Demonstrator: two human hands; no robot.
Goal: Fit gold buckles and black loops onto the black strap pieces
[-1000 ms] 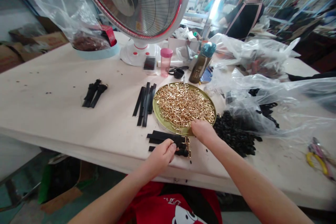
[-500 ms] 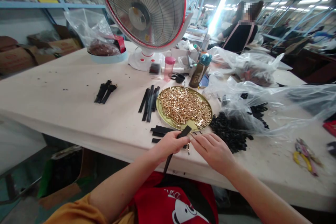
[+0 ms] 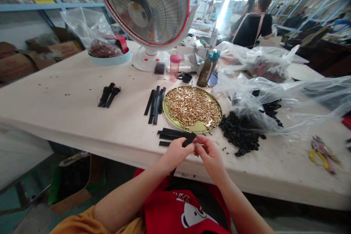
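Note:
My left hand (image 3: 177, 154) is closed around a flat black strap (image 3: 189, 138), its thumb lying on top; the strap's free end points up and away from me. Beside that end, my right hand (image 3: 210, 158) has thumb and fingers pinched together. Whatever small piece it may hold is hidden by the fingers. Just beyond both hands stands a round gold tray (image 3: 165, 112) heaped with small gold metal buckles (image 3: 189, 104). Several black strips (image 3: 164, 143) lie left of my hands, and another group of strips (image 3: 155, 106) lies beside the tray.
Right of the tray is a pile of small black pieces (image 3: 241, 135) partly under clear plastic (image 3: 296, 106). Pliers (image 3: 320, 155) lie at far right. A fan heater (image 3: 145, 14), pink cup (image 3: 174, 67) and bottle (image 3: 208, 67) stand behind. A person (image 3: 251, 25) works beyond.
My right hand has drawn in against the strap's end, its fingers now curled upward. The gold piece seen at its fingertips is now hidden. My left hand keeps its hold.

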